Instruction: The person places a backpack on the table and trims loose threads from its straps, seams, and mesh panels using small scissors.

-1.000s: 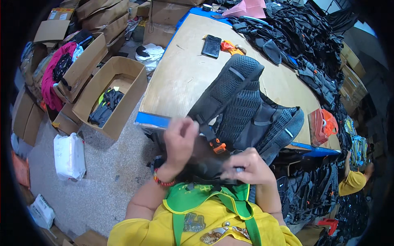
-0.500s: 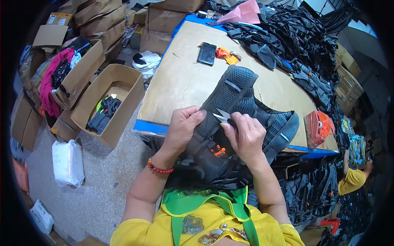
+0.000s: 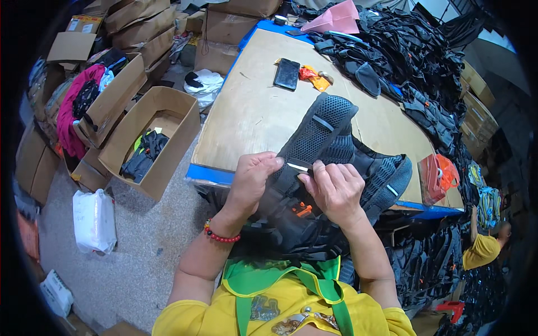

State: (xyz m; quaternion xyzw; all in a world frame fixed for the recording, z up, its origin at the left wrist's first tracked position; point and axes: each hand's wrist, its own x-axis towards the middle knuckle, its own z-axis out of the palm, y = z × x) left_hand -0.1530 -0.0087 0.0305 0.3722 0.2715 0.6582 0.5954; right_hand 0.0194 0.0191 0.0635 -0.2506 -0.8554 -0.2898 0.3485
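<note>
A dark grey backpack (image 3: 328, 131) with padded mesh straps leans over the near edge of the table, its lower part in front of me. My left hand (image 3: 253, 178) is closed, thumb and finger pinching the edge of one strap. Closed round small metal thread snips, my right hand (image 3: 336, 187) is just right of the left. The bright blades of the snips (image 3: 300, 167) lie against the strap between both hands; their handle is hidden in my fingers. An orange buckle (image 3: 302, 210) shows on the backpack below the hands.
On the cardboard-topped table (image 3: 235, 112) lie a black phone (image 3: 286, 74) and an orange wrapper (image 3: 316, 78). Black backpacks (image 3: 392, 50) pile up at the far right. A red box (image 3: 431, 179) stands near the right corner. Open cartons (image 3: 174, 145) stand left; a co-worker (image 3: 483, 249) is far right.
The snips have turned flatter against the strap, and their two spread blades no longer show apart. My right hand has come slightly lower. The left hand keeps its pinch.
</note>
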